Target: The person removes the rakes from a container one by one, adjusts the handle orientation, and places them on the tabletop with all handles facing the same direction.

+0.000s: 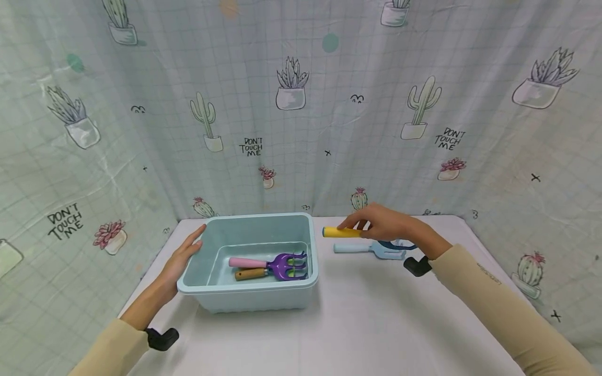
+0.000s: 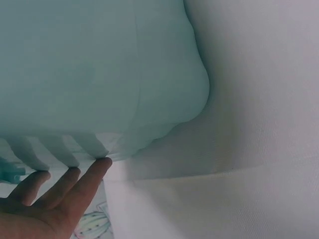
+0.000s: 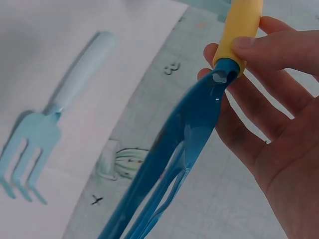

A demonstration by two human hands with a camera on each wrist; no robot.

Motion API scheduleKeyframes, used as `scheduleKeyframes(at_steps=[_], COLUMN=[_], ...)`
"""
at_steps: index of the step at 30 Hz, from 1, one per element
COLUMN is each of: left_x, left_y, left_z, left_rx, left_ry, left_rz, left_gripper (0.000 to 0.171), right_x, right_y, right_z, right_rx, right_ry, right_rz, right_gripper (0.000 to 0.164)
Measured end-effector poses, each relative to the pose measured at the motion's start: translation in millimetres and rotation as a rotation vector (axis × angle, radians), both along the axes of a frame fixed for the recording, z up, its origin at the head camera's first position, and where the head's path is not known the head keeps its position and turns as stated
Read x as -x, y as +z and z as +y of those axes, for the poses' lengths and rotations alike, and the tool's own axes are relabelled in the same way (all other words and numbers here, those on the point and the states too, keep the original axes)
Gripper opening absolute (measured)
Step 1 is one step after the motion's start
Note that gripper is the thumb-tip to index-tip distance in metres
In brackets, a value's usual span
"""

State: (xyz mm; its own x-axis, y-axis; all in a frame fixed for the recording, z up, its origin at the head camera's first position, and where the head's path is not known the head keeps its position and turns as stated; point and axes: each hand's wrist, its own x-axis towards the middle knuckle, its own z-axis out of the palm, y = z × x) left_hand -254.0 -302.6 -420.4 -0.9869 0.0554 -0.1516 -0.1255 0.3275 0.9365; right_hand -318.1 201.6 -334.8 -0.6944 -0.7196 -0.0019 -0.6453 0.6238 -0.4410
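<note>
My left hand [image 1: 181, 261] lies against the left end of a pale blue plastic bin [image 1: 254, 298]. In the left wrist view its spread, straight fingers [image 2: 84, 189] touch the bin's outer wall with their tips. To the right of the bin, my right hand [image 1: 381, 222] pinches the yellow handle [image 3: 241, 30] of a blue garden fork [image 3: 187, 134] between thumb and fingers. The fork's slotted head slants downward, raised above the table. Below it lies a light blue hand rake [image 1: 352, 248], apart from the hand.
Inside the bin are a purple hand rake [image 1: 284, 267] with a pink handle and a wooden-handled tool [image 1: 251, 273] with green showing under the purple tines. A white table [image 1: 357, 324] carries everything. Behind and beside it hangs a cactus-print curtain [image 1: 329, 125].
</note>
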Motion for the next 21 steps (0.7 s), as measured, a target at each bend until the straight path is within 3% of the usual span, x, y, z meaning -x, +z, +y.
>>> scheduleKeyframes(at_steps=[13,21], left_x=[2.3,2.1], left_y=[-0.6,-0.7], left_z=[-1.7,-1.2], left_rx=[-0.014,-0.007], left_ry=[-0.005,-0.008], left_rz=[-0.003,0.005], left_gripper=[0.061,0.061], right_x=[0.0,-4.6], right_y=[-67.6,-108.3], right_z=[24.1,35.2], right_rx=[0.028,0.069], right_ry=[-0.006,0.024], right_rz=[-0.101,-0.100], right_gripper=[0.048,0.052])
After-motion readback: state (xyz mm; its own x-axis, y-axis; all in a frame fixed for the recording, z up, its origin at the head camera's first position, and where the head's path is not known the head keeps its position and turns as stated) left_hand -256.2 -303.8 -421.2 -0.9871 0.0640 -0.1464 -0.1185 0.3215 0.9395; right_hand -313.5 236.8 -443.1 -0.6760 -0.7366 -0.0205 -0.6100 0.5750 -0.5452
